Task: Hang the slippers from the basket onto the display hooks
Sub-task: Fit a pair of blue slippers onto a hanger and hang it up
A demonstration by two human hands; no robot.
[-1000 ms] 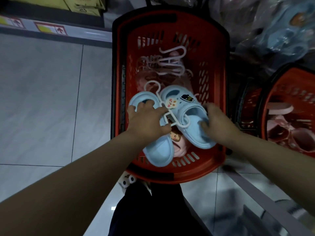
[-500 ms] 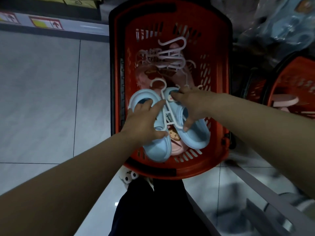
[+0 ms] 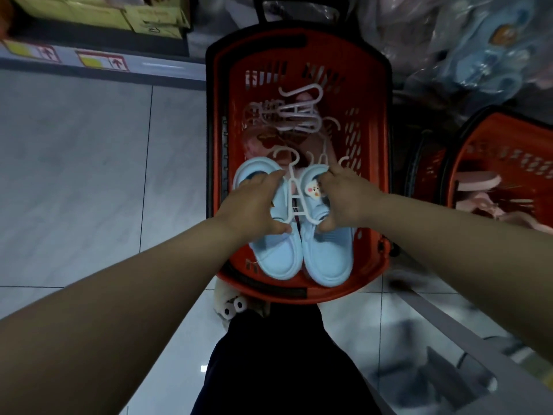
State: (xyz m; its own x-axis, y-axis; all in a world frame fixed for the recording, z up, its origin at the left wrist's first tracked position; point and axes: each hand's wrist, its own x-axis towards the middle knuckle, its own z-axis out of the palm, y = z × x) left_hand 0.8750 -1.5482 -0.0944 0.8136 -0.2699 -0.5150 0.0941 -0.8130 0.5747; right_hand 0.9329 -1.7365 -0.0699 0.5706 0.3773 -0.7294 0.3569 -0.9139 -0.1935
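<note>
A pair of light blue slippers (image 3: 302,259) lies side by side over the near end of the red basket (image 3: 371,163), joined by a white plastic hanger (image 3: 294,193) whose hook points away from me. My left hand (image 3: 254,209) grips the left slipper, fingers over its strap and thumb below. My right hand (image 3: 344,199) grips the right slipper beside a small cartoon charm (image 3: 312,189). Pink slippers (image 3: 263,142) and several white hangers (image 3: 293,115) lie deeper in the basket. No display hooks are in view.
A second red basket (image 3: 502,163) with pink slippers stands at the right. Bagged blue slippers (image 3: 484,49) hang at the top right. Cardboard boxes (image 3: 98,13) sit on a low shelf at the top left. Grey floor tiles (image 3: 89,175) stretch to the left.
The two slippers went from splayed apart to lined up side by side. My right hand shifted from the hanger's middle to the right slipper. The view tilted a little downward.
</note>
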